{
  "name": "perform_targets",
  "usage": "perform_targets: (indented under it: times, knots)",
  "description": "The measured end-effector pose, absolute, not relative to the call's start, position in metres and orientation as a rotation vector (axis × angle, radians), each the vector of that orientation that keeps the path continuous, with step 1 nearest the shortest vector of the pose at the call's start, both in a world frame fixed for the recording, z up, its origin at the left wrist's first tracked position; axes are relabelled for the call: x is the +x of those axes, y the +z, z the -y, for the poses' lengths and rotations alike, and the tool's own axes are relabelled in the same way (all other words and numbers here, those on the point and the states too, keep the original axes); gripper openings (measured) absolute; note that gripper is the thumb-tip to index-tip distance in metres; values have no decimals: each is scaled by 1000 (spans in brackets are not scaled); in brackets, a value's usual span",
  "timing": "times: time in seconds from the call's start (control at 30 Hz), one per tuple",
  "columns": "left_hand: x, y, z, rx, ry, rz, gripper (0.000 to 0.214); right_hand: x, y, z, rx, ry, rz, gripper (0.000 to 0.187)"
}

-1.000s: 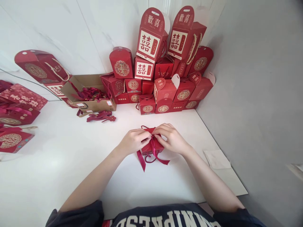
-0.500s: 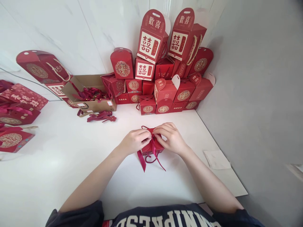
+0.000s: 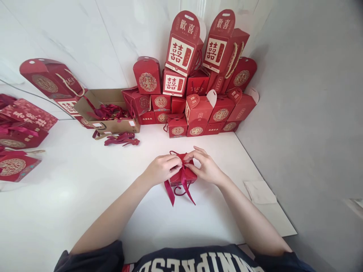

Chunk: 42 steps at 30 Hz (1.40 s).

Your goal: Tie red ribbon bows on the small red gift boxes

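In front of me on the white table sits a small red gift box [image 3: 192, 174]. A dark pink ribbon [image 3: 185, 180] lies over its top, its two tails hanging down the near side. My left hand [image 3: 163, 168] pinches the ribbon from the left, close to the middle of the lid. From the right, my right hand [image 3: 204, 166] has thumb and forefinger closed on the ribbon by the knot, other fingers loosely curled. The fingertips partly hide the knot. A dark red cord handle [image 3: 180, 192] curls out at the box's near edge.
Red gift boxes [image 3: 195, 113] are stacked against the back wall. An open cardboard box [image 3: 113, 125] holds ribbons, with a loose ribbon bundle [image 3: 121, 139] before it. More red boxes [image 3: 17, 166] stand at far left. A white tissue [image 3: 260, 192] lies near the right edge, beside a grey wall.
My right hand's fingers have shifted and spread slightly at the knot. The right ribbon tail has swung a little left and turned flatter. My left hand stays in place.
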<state>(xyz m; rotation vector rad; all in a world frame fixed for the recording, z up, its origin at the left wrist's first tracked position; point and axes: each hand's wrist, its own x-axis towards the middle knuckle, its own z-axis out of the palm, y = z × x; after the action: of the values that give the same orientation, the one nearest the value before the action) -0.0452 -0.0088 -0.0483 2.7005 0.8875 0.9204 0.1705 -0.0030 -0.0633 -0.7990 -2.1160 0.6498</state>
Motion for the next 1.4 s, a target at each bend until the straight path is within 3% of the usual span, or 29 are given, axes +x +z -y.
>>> perform_targets:
  times: [0.13, 0.3, 0.47, 0.63, 0.8, 0.97, 1.17, 1.4]
  knots:
    - [-45, -49, 9, 2697, 922, -884, 11, 172, -62, 3, -826, 604, 2028, 10]
    - [-45, -48, 9, 2697, 917, -901, 13, 171, -60, 5, -829, 780, 2091, 33]
    - [-45, -49, 9, 2701, 927, -884, 13, 173, -61, 5, -872, 854, 1882, 16]
    - [-45, -49, 9, 2707, 922, -894, 13, 174, -58, 7, -846, 1037, 1935, 32]
    - [-45, -48, 9, 2703, 918, -894, 14, 171, -60, 6, -831, 1181, 1852, 20]
    - [-45, -49, 9, 2695, 929, -876, 12, 186, -63, -3, -708, 1465, 1585, 20]
    - [-46, -49, 9, 2684, 933, -882, 13, 231, -61, -16, -714, 1433, 1281, 23]
    - [-45, -48, 9, 2689, 930, -886, 14, 220, -61, -8, -834, 1281, 1979, 25]
